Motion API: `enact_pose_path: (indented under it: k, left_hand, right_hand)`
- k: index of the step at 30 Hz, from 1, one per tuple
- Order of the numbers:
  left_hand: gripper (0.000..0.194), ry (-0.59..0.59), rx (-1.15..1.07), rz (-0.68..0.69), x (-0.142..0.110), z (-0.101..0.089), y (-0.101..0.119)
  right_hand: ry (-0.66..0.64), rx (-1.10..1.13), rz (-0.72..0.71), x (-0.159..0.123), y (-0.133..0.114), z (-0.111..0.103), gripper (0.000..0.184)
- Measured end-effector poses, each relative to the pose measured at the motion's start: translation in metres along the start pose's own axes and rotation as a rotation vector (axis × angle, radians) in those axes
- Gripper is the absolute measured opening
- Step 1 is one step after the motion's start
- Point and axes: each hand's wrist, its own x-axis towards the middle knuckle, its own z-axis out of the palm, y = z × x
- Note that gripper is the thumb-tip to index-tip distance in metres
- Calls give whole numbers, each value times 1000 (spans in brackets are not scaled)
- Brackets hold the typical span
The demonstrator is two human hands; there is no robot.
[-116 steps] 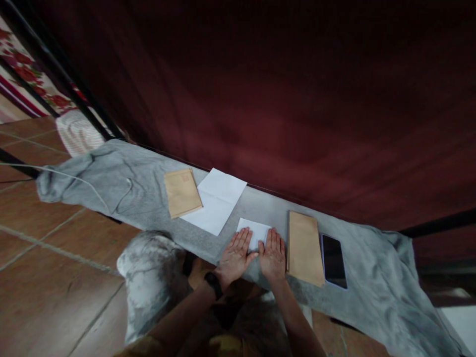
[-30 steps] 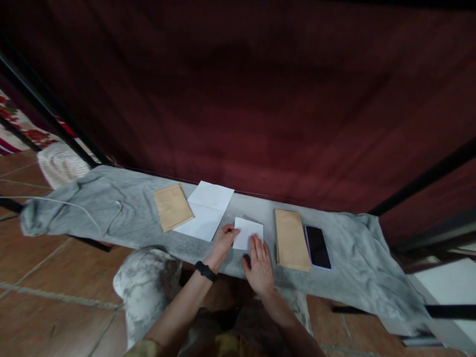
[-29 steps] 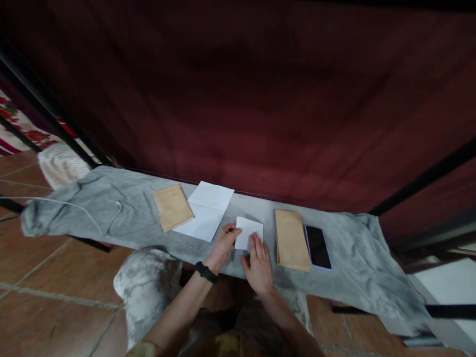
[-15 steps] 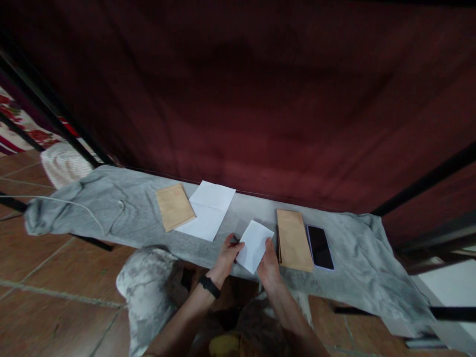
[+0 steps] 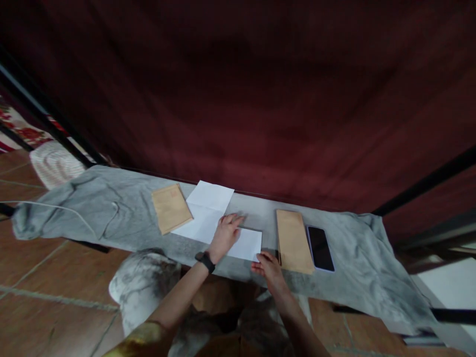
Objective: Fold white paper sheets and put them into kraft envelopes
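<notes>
A folded white sheet of paper (image 5: 248,244) lies flat on the grey cloth. My left hand (image 5: 224,239), with a dark band on its wrist, rests over the paper's left end, fingers stretched out and pointing right. My right hand (image 5: 269,267) is at the paper's lower right corner, fingers loosely bent and apart; the fingertips touch or almost touch the edge. Just left of my left hand, a larger white sheet (image 5: 211,196) with a crease lies partly under a brown envelope (image 5: 171,208). To the right of my right hand lies a stack of brown envelopes (image 5: 293,240).
A phone (image 5: 320,249) lies right of the envelope stack. Grey cloth (image 5: 357,248) covers the narrow bench, bunched at both ends. A white cable (image 5: 74,213) crosses its left end. Behind hangs a dark red curtain (image 5: 238,99), with a black metal bar (image 5: 427,181) at the right.
The folded paper, earlier held up between both hands, now lies on the cloth, turned sideways. My left hand has moved onto it and flattened; my right hand has loosened and moved slightly down.
</notes>
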Motion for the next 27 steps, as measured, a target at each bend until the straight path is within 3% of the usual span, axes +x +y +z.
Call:
enact_pose_path:
  k: [2,6,9,14,17,21,27]
  left_hand:
    - [48,74,69,11,-13,16,4]
    - [42,29,171,63,-48,53,4]
    - [47,6,250,70,-65,71,0]
    - [53,-14,342,53,-69,78,3]
    - [55,0,395,18,-68,85,8]
    - [57,28,461,-16,-70,97,8]
    - [65,-4,498,24,-71,93,3]
  right_hand:
    - [12,-18,-25,3,3,3,35]
    - [22,-68,-75,12,6,4,33]
    - [16,-121,-115,16,8,1,31]
    - [60,-254,-204,8,4,-14,30]
    - [146,-484,-372,1,2,-15,36]
    - [54,-783,-635,3,10,6,44]
    - [-26,-1062,-793,23,26,30,52]
